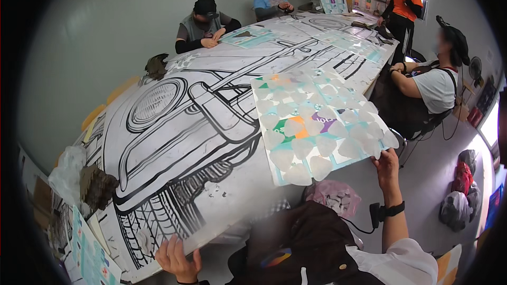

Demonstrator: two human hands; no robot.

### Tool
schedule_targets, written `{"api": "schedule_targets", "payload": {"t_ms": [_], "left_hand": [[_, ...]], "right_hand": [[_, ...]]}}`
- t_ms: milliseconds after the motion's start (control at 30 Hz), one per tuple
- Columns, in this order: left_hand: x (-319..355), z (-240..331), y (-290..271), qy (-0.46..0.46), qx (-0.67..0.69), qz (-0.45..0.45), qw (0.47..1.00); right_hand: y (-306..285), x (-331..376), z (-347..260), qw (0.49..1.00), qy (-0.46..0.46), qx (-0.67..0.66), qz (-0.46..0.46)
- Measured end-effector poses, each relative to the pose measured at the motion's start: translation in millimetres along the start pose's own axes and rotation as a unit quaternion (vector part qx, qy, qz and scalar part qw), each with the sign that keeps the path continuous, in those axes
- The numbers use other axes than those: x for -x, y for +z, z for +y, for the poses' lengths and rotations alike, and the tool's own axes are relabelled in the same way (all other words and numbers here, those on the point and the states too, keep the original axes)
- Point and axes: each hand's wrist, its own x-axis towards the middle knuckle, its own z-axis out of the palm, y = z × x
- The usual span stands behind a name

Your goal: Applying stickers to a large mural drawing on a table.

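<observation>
My right hand (388, 168) is closed on the near right corner of a printed board (338, 161). The board lies tilted over the table's near edge, its face covered with several rounded, whitish translucent pieces (310, 168). Colored patches of green, orange and purple show between them. At the lower left, my left hand (178, 260) rests at the table's edge, fingers stretched and thumb apart, holding nothing. Beneath both lies a white tabletop sheet (232, 179) with a large black line drawing of a vehicle front.
Brown flaky clumps (97, 187) and a clear plastic bag (68, 174) sit at the left. A pink bag (334, 196) of pale pieces hangs below the near edge. Several co-workers are around the table, one seated at the right (435, 84). Full bags (457, 208) stand on the floor.
</observation>
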Motion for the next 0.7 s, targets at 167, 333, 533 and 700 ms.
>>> {"api": "schedule_targets", "payload": {"t_ms": [167, 333, 533, 700], "left_hand": [[-3.8, 8.0, -5.7, -0.002, 0.046, 0.011, 0.999], [-11.9, 34.0, 0.6, 0.014, 0.139, 0.033, 0.990], [-24.5, 54.3, 16.6, 0.026, 0.177, 0.062, 0.982], [-29.3, 56.4, 17.4, 0.021, 0.176, 0.064, 0.982]], "right_hand": [[-2.0, 13.0, -9.9, 1.000, 0.005, 0.001, 0.000], [17.1, 35.4, 3.8, 0.998, 0.027, -0.049, 0.019], [7.4, 42.1, 21.9, 0.995, 0.051, -0.068, 0.053], [-7.5, 37.4, 22.7, 0.991, 0.085, -0.070, 0.078]]}}
